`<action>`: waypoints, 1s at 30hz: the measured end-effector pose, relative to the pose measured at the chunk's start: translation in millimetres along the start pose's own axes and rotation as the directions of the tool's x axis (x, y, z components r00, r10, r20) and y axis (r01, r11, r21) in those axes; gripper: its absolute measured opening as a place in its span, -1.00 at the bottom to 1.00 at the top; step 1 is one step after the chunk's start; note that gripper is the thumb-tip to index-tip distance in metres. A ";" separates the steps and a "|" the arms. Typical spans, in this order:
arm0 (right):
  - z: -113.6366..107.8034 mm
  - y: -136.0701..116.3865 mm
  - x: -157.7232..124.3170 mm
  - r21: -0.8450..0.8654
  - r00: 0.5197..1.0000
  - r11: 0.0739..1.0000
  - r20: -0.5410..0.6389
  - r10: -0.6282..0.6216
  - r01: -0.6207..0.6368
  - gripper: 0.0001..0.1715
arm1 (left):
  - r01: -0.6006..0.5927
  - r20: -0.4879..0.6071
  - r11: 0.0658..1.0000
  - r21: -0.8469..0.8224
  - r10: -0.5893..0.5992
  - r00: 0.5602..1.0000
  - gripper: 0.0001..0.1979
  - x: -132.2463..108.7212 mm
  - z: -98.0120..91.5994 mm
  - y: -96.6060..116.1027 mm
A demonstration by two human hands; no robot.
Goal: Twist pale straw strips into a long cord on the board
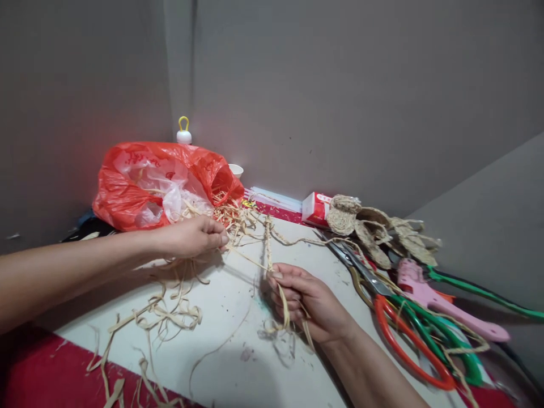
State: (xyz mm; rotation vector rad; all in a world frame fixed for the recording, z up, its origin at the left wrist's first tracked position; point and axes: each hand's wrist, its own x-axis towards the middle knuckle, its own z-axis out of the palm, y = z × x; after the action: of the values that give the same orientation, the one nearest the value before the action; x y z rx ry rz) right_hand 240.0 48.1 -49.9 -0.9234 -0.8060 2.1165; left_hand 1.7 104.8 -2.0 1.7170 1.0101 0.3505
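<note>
My right hand (304, 300) pinches the lower end of a thin braided raffia cord (267, 243) near the middle of the white board. Loose raffia tails hang below those fingers. To the left, my left hand (199, 235) is closed on a pale raffia strand (246, 258) that runs taut toward the braid at my right fingertips. The braid stretches away from me across the board. Loose raffia strips (170, 314) lie curled under and in front of my left forearm.
A red plastic bag (123, 187) spilling raffia stands at the back left, a white cup (236, 170) behind it. On the right lie orange-handled scissors (408, 345), green-handled scissors (459, 345), a pink glue gun (450, 311) and woven raffia pieces (374, 226). Grey walls enclose the back.
</note>
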 end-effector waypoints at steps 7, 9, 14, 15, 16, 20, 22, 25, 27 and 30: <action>-3.8 -5.7 -2.8 0.120 0.991 0.985 0.047 -0.129 0.123 -0.82 | -0.021 -0.317 0.981 0.194 0.083 0.945 -0.72 -16.5 -37.8 17.9; -3.7 -7.1 -4.0 0.144 0.987 0.979 0.041 -0.153 0.146 -0.83 | -0.029 -0.400 0.966 0.258 0.135 0.907 -0.76 -21.2 -43.1 21.8; -2.7 -8.7 -5.7 0.185 0.981 0.967 0.046 -0.189 0.178 -0.84 | -0.067 -0.326 0.898 0.435 0.226 0.918 -0.77 -41.0 -15.6 27.0; -2.5 -8.7 -5.6 0.187 0.980 0.966 0.044 -0.192 0.181 -0.84 | -0.067 -0.239 0.888 0.456 0.194 0.951 -0.77 -44.9 -2.3 27.3; -2.4 -8.6 -5.4 0.186 0.979 0.965 0.043 -0.198 0.187 -0.84 | -0.077 -0.164 0.870 0.488 0.178 0.970 -0.77 -47.6 12.3 27.2; -3.6 -7.3 -3.0 0.176 0.972 0.962 0.078 -0.223 0.207 -0.84 | -0.104 -0.011 0.739 0.665 0.149 0.989 -0.75 -37.9 67.4 21.4; -5.3 -6.5 -1.0 0.178 0.965 0.961 0.117 -0.233 0.210 -0.84 | -0.091 -0.035 0.682 0.726 0.168 0.985 -0.74 -21.7 83.8 16.7; -8.0 -6.1 2.4 0.192 0.957 0.959 0.158 -0.242 0.210 -0.85 | -0.072 -0.049 0.611 0.788 0.178 0.983 -0.77 2.4 92.2 11.8; -9.2 -6.4 4.4 0.202 0.957 0.959 0.171 -0.234 0.198 -0.85 | -0.073 -0.050 0.595 0.801 0.187 0.981 -0.84 10.8 91.0 9.9; -9.9 -6.9 6.3 0.202 0.963 0.963 0.169 -0.212 0.176 -0.85 | -0.074 -0.056 0.612 0.787 0.191 0.980 -0.84 9.4 85.2 5.5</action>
State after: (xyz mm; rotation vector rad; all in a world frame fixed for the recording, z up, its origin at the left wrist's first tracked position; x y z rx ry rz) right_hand 246.9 59.6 -52.6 -0.5277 -0.7446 2.0837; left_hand 66.0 57.0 -32.8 2.6129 1.2399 0.1039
